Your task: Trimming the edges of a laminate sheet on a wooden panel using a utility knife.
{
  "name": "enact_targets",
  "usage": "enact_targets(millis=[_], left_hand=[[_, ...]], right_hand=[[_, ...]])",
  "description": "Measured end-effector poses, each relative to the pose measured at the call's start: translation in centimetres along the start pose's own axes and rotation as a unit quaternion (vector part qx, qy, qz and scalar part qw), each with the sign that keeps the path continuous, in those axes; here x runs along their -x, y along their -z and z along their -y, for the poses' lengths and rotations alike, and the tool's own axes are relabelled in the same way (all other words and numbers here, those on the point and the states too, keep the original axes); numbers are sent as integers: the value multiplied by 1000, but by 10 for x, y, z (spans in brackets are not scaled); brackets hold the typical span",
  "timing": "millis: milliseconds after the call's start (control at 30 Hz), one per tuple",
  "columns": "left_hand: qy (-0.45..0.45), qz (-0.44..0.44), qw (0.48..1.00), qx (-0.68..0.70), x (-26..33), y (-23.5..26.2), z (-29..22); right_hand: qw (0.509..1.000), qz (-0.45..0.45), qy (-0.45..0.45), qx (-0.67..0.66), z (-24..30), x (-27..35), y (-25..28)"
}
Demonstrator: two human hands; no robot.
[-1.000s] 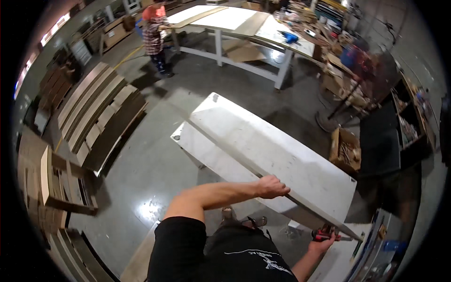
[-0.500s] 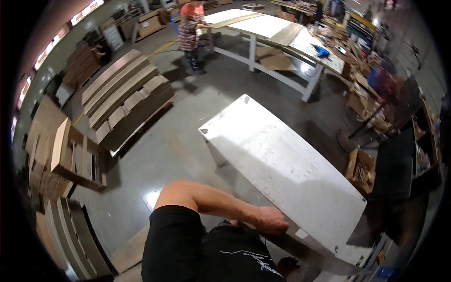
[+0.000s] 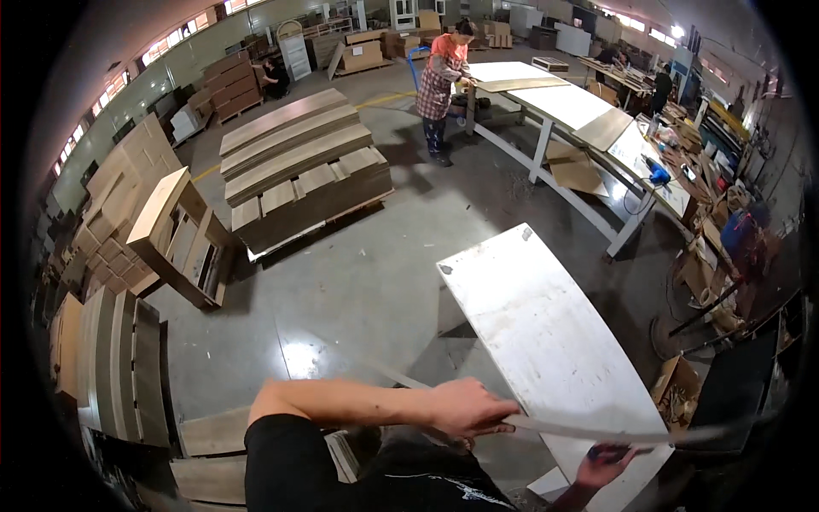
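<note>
My left hand (image 3: 469, 408) is closed around a long, thin, pale strip (image 3: 559, 426). The strip runs crosswise over the near part of a white-topped workbench (image 3: 546, 316); its right end is smeared by motion. Just below the strip, at the bench's near end, my right hand (image 3: 599, 468) is curled around a small dark thing that I cannot make out. Whether the right fingers also touch the strip cannot be told. My left forearm crosses in front of my body.
Stacked wooden panels (image 3: 299, 175) stand ahead on the left, beside a wooden frame (image 3: 183, 235). Upright boards (image 3: 111, 367) lean nearer left. A person (image 3: 442, 85) works at a long white table (image 3: 589, 111) holding a blue power tool (image 3: 657, 173). A scrap-filled cardboard box (image 3: 676, 388) sits right.
The pale strip has come into view in my left hand, now raised over the bench edge. My right hand has risen to the bench's near end. The view has tilted up and turned left.
</note>
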State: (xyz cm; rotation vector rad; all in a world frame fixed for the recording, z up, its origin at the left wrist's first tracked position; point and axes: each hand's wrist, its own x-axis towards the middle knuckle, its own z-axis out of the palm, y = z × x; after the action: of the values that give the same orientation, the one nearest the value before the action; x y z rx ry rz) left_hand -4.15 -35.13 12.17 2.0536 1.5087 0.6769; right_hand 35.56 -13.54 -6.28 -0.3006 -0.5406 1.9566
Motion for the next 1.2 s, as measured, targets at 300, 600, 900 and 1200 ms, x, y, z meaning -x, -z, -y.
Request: enact_targets(millis=[300, 600, 900, 1200], left_hand=[[106, -317, 931, 149, 158, 102, 46], [182, -581, 790, 72, 318, 166, 104], [-3, -842, 509, 182, 399, 242, 230], [77, -939, 327, 72, 484, 382, 398]], right_hand=[[965, 110, -150, 186, -269, -63, -199], [913, 164, -344, 148, -517, -59, -346], [861, 352, -316, 188, -713, -169, -520], [844, 416, -178, 288, -898, -344, -618]])
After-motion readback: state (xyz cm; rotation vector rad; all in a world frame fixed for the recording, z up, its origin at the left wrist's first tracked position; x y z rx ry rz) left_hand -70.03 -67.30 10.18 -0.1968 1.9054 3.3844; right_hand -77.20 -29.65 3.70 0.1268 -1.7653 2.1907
